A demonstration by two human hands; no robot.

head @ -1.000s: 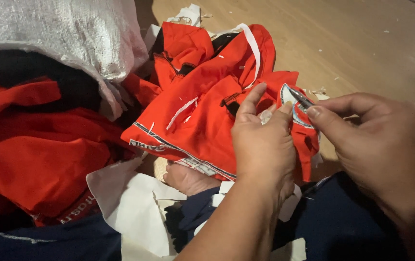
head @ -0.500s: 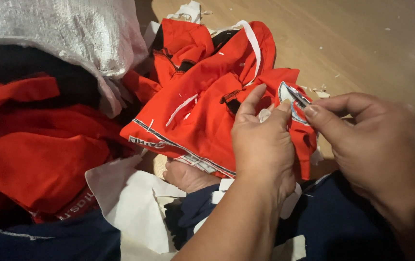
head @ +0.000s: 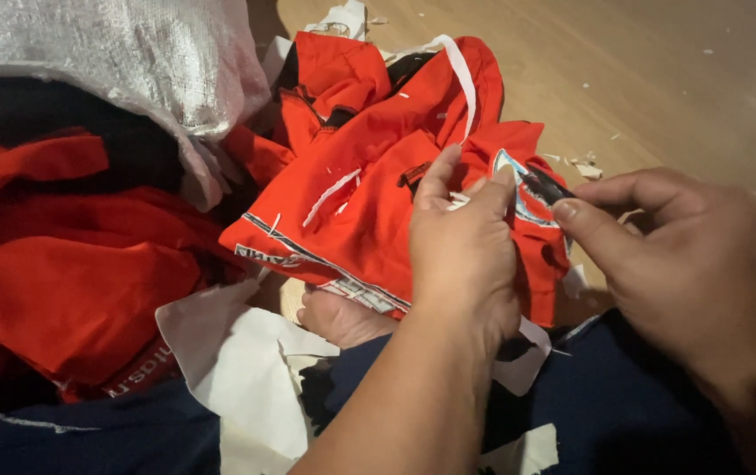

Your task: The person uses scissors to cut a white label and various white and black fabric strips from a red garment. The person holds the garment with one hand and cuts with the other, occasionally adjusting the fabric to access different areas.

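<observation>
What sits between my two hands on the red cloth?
In the head view, a small dark blade-like tool and a light oval patch on the red fabric garment lie between the left hand and right hand.

I see two bare hands, no gloves. Left hand (head: 466, 255): no ring, no watch, short nails. Left forearm bare too, no sleeve showing. Right hand (head: 686, 273): bare, thumb nail short and plain, wrist bare where I can see it. Legs in dark blue trousers (head: 624, 413). One bare foot (head: 343, 317) peeks out, no sock, no shoe.
</observation>
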